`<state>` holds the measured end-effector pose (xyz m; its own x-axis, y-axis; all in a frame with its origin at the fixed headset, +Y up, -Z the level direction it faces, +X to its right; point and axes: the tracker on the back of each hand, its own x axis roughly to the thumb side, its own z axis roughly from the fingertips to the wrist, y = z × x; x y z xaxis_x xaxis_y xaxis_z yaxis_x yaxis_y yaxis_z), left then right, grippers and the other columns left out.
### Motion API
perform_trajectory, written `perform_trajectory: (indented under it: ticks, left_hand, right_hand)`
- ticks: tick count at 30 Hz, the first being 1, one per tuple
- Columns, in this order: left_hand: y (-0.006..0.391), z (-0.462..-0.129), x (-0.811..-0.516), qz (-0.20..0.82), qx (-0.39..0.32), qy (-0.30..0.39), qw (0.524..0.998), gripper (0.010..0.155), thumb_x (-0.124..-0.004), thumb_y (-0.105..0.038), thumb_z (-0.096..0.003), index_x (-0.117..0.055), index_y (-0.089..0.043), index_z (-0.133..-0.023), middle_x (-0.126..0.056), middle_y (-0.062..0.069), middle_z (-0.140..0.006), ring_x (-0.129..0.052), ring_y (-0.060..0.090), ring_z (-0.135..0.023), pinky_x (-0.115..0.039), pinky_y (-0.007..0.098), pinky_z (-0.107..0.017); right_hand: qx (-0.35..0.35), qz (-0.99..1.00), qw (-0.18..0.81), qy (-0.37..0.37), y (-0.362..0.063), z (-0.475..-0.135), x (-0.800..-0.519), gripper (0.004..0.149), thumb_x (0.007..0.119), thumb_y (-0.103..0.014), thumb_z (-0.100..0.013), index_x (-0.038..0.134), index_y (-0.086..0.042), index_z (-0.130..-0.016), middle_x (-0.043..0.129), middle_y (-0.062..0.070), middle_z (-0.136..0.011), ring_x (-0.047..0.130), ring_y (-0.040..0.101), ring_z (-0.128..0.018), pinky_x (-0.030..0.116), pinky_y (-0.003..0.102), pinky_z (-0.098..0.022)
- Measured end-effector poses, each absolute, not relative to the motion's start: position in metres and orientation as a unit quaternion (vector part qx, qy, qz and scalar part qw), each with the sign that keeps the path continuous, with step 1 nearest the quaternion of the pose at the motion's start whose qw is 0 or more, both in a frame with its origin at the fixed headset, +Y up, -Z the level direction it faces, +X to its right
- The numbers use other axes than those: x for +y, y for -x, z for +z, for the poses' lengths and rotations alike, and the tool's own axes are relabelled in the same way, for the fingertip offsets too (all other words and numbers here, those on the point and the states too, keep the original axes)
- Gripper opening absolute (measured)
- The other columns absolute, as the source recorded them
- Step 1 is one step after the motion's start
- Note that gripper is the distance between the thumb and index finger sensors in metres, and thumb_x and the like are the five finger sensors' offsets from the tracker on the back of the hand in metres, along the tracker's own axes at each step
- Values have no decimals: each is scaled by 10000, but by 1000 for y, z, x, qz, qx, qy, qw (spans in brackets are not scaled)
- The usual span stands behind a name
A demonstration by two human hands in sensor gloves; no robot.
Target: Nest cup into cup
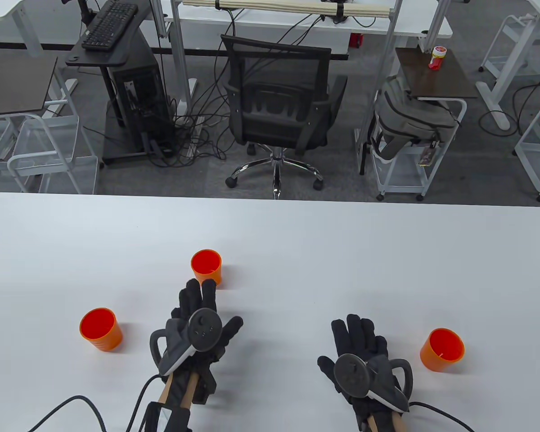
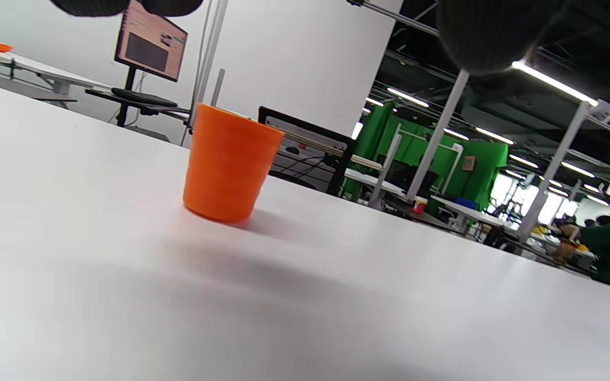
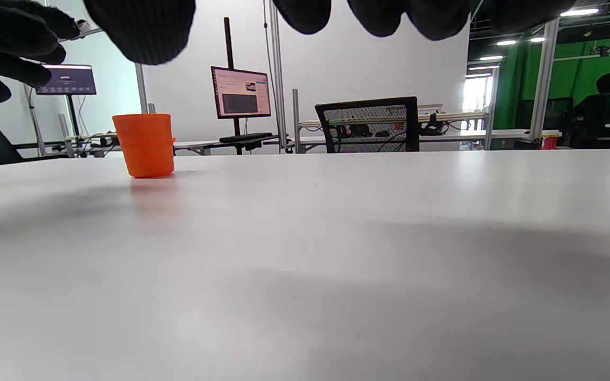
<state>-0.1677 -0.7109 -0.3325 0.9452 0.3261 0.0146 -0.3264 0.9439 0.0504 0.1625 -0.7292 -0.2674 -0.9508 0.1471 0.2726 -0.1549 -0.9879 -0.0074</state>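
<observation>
Three orange cups stand upright and apart on the white table (image 1: 297, 252): a middle cup (image 1: 206, 266), a left cup (image 1: 100, 329) and a right cup (image 1: 442, 349). My left hand (image 1: 202, 310) is open and empty, fingers stretched toward the middle cup, fingertips just short of it. The middle cup also shows in the left wrist view (image 2: 228, 161) and in the right wrist view (image 3: 145, 144). My right hand (image 1: 357, 335) is open and empty, palm down, left of the right cup.
A black office chair (image 1: 281, 108) stands beyond the table's far edge. Glove cables (image 1: 81, 407) trail over the table's near edge by my left wrist.
</observation>
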Motion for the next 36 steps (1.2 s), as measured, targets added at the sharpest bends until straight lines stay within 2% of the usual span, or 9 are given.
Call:
perform_trajectory:
  ticks: [7,10,13,18,19,20,27,32,36]
  left_hand:
    - [198,-387,-719,225,90,5,970,1123,-647,-840,-474,-152,-129,-1188,-275,267,-1278,-478,491,-1158,-542,691,-792]
    - [204,-408,-728,257,66,-20,964,1155,-699,-816,-456,-214,-56,-1177,-350,316,-1249,-552,515,-1111,-593,691,-751]
    - [205,-425,-739,286,88,17,954,1190,-714,-832,-431,-202,-63,-1181,-359,293,-1261,-556,500,-1122,-591,683,-764]
    - [199,-442,-749,284,92,16,954,1215,-758,-821,-405,-244,-37,-1177,-450,264,-1249,-633,465,-1104,-637,663,-747]
    - [198,-444,-751,276,99,19,956,1186,-803,-734,-396,-253,-29,-1175,-471,261,-1243,-658,457,-1093,-651,655,-742]
    - [196,-445,-752,258,120,20,958,1179,-819,-714,-394,-268,-21,-1173,-496,260,-1234,-687,445,-1081,-668,643,-739]
    - [197,-448,-760,243,154,3,958,1051,-846,-642,-422,-397,-41,-1158,-666,179,-1159,-831,352,-991,-738,581,-711]
    - [195,-440,-753,249,135,-23,959,1053,-849,-654,-420,-426,-16,-1143,-685,199,-1132,-850,369,-956,-740,592,-693]
    - [186,-424,-731,262,93,-35,960,1055,-854,-646,-421,-422,-7,-1142,-678,209,-1132,-845,373,-957,-732,598,-696]
  right_hand:
    - [-6,989,87,-119,-172,-271,-732,808,651,-505,-606,330,3,-1146,317,377,-1139,375,619,-998,441,761,-651]
    - [-8,989,91,-115,-175,-273,-732,808,651,-505,-606,331,4,-1146,318,376,-1139,376,619,-998,442,760,-652]
    - [-9,989,92,-112,-177,-273,-732,806,652,-505,-605,336,2,-1145,319,375,-1140,378,618,-998,443,760,-651]
    - [-9,990,94,-110,-179,-274,-731,805,653,-505,-605,338,3,-1146,322,374,-1140,379,617,-999,444,759,-652]
    - [-9,990,93,-109,-179,-274,-731,805,653,-504,-606,339,4,-1145,323,372,-1140,380,616,-999,445,759,-652]
    - [-10,990,93,-109,-179,-274,-731,803,654,-503,-606,341,2,-1145,325,373,-1140,382,615,-999,445,759,-651]
    - [-7,990,92,-108,-180,-275,-730,799,655,-500,-606,345,3,-1144,331,372,-1139,388,614,-998,450,757,-651]
    - [-4,990,91,-108,-180,-275,-729,798,655,-499,-606,347,4,-1144,330,370,-1140,389,614,-998,449,757,-652]
    - [-4,990,92,-108,-180,-276,-729,797,655,-498,-606,348,3,-1144,332,372,-1139,390,614,-999,450,757,-651]
